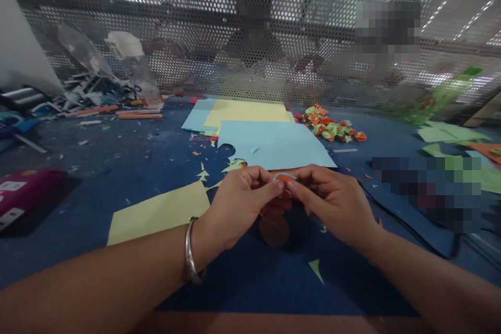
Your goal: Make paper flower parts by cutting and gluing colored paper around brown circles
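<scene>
My left hand (246, 198) and my right hand (332, 198) meet over the table, thumbs and fingers pinching a small orange paper piece (285, 178) with a light blue edge. Fingers cover most of it. Directly beneath are orange paper pieces (274, 207) and a round brown disc (274, 230), partly hidden by my left hand. Just beyond my fingertips lies a light blue sheet (277, 141) with a rounded bite cut from its left side. A pale yellow-green sheet (156, 214) rests beside my left wrist, partly under the forearm.
Behind the blue sheet lie stacked yellow sheets (250, 110) and a heap of small orange and green paper flowers (329, 128). At left are a purple case (31, 193), a clear bottle (135, 70) and paper sticks (90, 91). A perforated metal screen (188, 21) closes the back.
</scene>
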Demonstrator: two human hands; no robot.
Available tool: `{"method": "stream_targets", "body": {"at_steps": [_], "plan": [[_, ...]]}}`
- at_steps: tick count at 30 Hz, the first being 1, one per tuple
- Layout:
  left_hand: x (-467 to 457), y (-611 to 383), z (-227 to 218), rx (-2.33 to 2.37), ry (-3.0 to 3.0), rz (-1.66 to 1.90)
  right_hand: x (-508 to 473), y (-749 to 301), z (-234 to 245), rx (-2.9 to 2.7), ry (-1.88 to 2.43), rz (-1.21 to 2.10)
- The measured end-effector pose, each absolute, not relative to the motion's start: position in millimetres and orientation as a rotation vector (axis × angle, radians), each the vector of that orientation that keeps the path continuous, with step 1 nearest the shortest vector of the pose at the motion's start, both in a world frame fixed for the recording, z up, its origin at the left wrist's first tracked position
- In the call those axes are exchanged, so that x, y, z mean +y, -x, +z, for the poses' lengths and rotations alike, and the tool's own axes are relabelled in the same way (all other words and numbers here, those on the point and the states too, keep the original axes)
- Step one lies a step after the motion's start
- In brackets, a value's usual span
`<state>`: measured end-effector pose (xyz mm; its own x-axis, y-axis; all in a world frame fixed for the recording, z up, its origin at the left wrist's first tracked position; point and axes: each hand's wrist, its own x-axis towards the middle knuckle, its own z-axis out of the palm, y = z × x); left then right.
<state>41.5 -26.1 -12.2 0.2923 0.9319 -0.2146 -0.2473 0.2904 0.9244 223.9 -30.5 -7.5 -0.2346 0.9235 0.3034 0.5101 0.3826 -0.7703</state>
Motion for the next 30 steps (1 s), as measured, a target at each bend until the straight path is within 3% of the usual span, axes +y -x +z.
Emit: {"method": "stream_targets", "body": {"at_steps": [30], "plan": [[-21.0, -38.0, -15.1, 0.941, -0.928, 1.015, -27.4, -225.6, -17.2, -1.916, 1.199, 0.637]]}}
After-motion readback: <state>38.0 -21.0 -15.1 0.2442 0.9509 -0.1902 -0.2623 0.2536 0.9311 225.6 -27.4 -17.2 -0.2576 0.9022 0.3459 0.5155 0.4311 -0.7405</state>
